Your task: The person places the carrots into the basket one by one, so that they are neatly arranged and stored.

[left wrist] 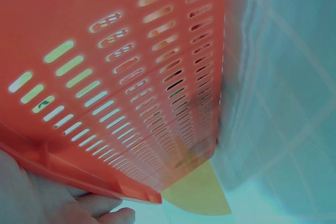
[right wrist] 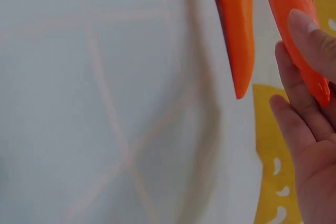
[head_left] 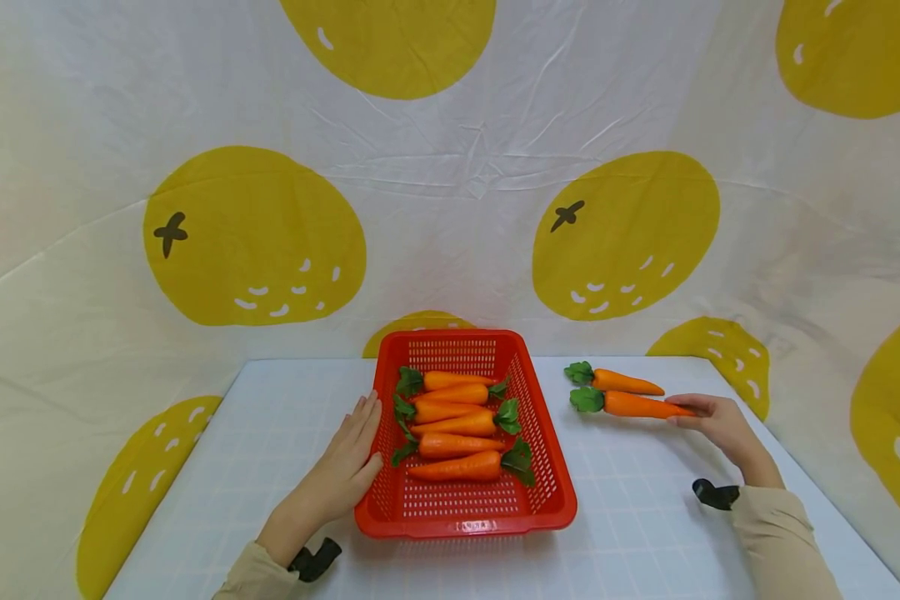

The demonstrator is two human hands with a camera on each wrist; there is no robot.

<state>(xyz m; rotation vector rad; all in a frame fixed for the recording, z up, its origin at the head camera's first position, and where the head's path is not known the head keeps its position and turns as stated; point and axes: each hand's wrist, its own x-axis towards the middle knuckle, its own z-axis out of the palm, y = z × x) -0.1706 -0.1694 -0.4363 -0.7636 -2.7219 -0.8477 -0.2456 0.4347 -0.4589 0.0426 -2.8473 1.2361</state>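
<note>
In the head view my right hand pinches the thin tip of an orange carrot, its leafy green top pointing left. The right wrist view shows the thumb on one side of this carrot and the fingers on the other. A second carrot lies just beyond it on the table. My left hand, fingers straight, rests along the left rim of a red plastic basket. Several carrots lie crosswise in that basket, their green tops facing either side.
The table has a pale cloth with a faint grid. Behind it hangs a white sheet printed with large yellow fruit. Slots pierce the basket's side wall, seen close in the left wrist view.
</note>
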